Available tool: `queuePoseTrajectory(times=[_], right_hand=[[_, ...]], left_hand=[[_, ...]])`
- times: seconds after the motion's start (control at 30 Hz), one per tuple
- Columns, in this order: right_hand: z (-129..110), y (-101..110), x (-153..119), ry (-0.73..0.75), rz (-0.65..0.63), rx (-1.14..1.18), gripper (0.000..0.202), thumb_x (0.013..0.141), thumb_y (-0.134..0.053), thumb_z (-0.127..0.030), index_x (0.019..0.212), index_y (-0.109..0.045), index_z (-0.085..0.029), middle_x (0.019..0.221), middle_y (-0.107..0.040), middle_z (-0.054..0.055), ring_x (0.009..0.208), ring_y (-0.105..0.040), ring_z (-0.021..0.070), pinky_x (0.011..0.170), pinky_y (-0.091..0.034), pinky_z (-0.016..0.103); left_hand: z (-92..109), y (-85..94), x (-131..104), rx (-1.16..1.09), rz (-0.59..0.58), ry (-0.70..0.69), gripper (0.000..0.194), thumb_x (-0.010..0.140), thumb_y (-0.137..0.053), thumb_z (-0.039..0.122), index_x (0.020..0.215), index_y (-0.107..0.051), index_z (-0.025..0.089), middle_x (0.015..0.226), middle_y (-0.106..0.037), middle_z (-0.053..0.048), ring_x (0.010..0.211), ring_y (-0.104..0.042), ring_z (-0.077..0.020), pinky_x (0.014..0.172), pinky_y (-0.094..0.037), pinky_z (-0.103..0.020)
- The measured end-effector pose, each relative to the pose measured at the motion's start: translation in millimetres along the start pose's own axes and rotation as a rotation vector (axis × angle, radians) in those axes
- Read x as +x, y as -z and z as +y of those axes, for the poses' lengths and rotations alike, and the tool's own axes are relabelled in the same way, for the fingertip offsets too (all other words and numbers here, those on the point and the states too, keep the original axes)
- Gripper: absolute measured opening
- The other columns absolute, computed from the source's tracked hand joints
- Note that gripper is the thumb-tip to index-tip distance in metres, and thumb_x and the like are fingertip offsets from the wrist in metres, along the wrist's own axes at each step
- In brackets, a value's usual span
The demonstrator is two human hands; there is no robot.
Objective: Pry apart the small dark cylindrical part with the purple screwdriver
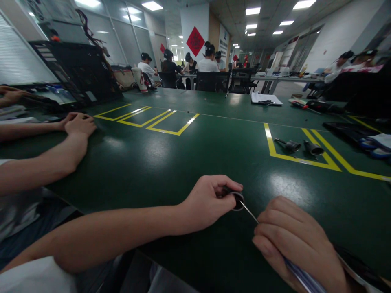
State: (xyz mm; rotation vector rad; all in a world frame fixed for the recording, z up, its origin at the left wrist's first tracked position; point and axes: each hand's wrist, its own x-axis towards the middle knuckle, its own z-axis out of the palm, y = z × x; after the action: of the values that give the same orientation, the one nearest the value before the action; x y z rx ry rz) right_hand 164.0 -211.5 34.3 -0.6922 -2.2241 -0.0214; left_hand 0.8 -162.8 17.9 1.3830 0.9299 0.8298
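Wrapped around a small dark cylindrical part [239, 202] is my left hand [207, 205], over the near middle of the table. The part's round open end faces right; the rest of it is hidden by my fingers. My right hand [296, 240] grips a screwdriver [250, 213] with a thin metal shaft. Its clear bluish handle shows below the palm. The shaft reaches into the part's open end, and its tip is out of sight inside. Two similar dark parts, one [288, 145] on the left and one [313, 148] on the right, lie within a yellow-taped outline.
The green table [183, 162] carries several yellow tape outlines [171, 132]. A co-worker's hands [80, 124] rest at the left. Farther back lie a notepad [265, 99] and a dark tool [324, 106]. A dark tray [345, 132] sits right. Several people sit beyond.
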Motion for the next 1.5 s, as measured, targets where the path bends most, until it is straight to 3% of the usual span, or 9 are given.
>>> queuePoseTrajectory(times=[0.2,0.47,0.67,0.83,0.97,1.1,1.2,1.33,1.5], right_hand=[[0.1,-1.6,-1.2,0.022,-0.010,-0.008,0.018,0.084,-0.048,-0.008,0.071,-0.055,-0.017,0.052,-0.056,0.000,0.049,-0.049,0.0122,0.047,-0.033,0.027],[-0.6,-1.8,-1.5,0.025,-0.006,-0.009,0.017,0.084,-0.048,-0.009,0.072,-0.056,-0.017,0.053,-0.055,0.000,0.050,-0.049,0.0125,0.048,-0.034,0.028],[3.1,9.2,0.6,0.058,0.001,0.063,0.018,0.084,-0.047,-0.010,0.069,-0.053,-0.017,0.056,-0.057,0.001,0.053,-0.050,0.0123,0.049,-0.039,0.027],[11.0,17.1,4.4,-0.224,0.079,0.090,0.019,0.087,-0.045,-0.015,0.070,-0.053,-0.019,0.059,-0.055,0.000,0.054,-0.050,0.0108,0.049,-0.040,0.025],[30.1,16.1,14.1,-0.573,0.170,0.189,0.025,0.087,-0.050,-0.032,0.067,-0.057,-0.020,0.060,-0.056,0.000,0.053,-0.050,0.0117,0.047,-0.038,0.025],[56.4,5.5,34.8,-0.832,0.290,0.564,0.024,0.078,-0.060,-0.039,0.066,-0.059,-0.019,0.063,-0.056,0.000,0.060,-0.051,0.0134,0.055,-0.041,0.027],[73.4,-7.4,49.4,-0.941,0.368,0.869,0.021,0.071,-0.065,-0.038,0.067,-0.061,-0.017,0.067,-0.059,0.002,0.064,-0.053,0.0142,0.059,-0.040,0.027],[89.1,-26.2,52.3,-1.052,0.436,1.159,0.025,0.074,-0.059,-0.040,0.067,-0.064,-0.017,0.064,-0.060,0.002,0.061,-0.052,0.0139,0.059,-0.039,0.028],[91.3,-37.6,38.1,-0.995,0.376,1.174,0.015,0.074,-0.059,-0.031,0.070,-0.065,-0.017,0.065,-0.061,0.002,0.063,-0.052,0.0143,0.059,-0.038,0.027]], left_hand=[[1.8,-0.2,-0.7,-0.020,-0.011,0.003,0.017,0.069,-0.055,0.007,0.083,-0.064,0.011,0.100,-0.067,-0.009,0.082,-0.065,-0.0148,0.076,-0.053,-0.030],[-1.1,1.1,-1.9,0.054,-0.022,-0.035,0.018,0.071,-0.055,0.010,0.088,-0.063,0.012,0.088,-0.068,-0.007,0.083,-0.064,-0.0158,0.074,-0.051,-0.028],[0.9,6.1,6.1,0.019,-0.021,-0.008,0.022,0.073,-0.057,0.011,0.094,-0.061,0.013,0.089,-0.067,-0.006,0.082,-0.063,-0.0153,0.077,-0.050,-0.030],[-7.6,19.5,27.0,-0.007,-0.069,-0.086,0.055,0.065,-0.062,0.004,0.118,-0.050,0.015,0.098,-0.063,-0.006,0.089,-0.062,-0.0160,0.084,-0.047,-0.033],[-8.9,36.7,52.5,0.440,0.046,-0.310,0.040,0.067,-0.067,0.016,0.106,-0.059,0.016,0.102,-0.058,-0.007,0.093,-0.056,-0.0188,0.084,-0.045,-0.035],[-4.4,50.6,80.6,0.808,0.077,-0.461,0.031,0.068,-0.069,0.031,0.093,-0.060,0.016,0.094,-0.056,-0.006,0.087,-0.051,-0.0187,0.078,-0.042,-0.034],[-8.8,57.0,101.1,0.828,0.130,-0.508,0.041,0.062,-0.073,0.041,0.088,-0.054,0.015,0.089,-0.054,-0.003,0.083,-0.048,-0.0179,0.075,-0.040,-0.032],[-20.5,63.1,118.5,0.601,0.066,-0.422,0.037,0.067,-0.068,0.039,0.087,-0.045,0.017,0.076,-0.051,0.002,0.067,-0.047,-0.0118,0.060,-0.039,-0.024],[-23.4,64.7,116.8,0.558,-0.011,-0.431,0.029,0.067,-0.069,0.036,0.076,-0.050,0.015,0.070,-0.051,0.003,0.063,-0.046,-0.0099,0.058,-0.037,-0.023]])
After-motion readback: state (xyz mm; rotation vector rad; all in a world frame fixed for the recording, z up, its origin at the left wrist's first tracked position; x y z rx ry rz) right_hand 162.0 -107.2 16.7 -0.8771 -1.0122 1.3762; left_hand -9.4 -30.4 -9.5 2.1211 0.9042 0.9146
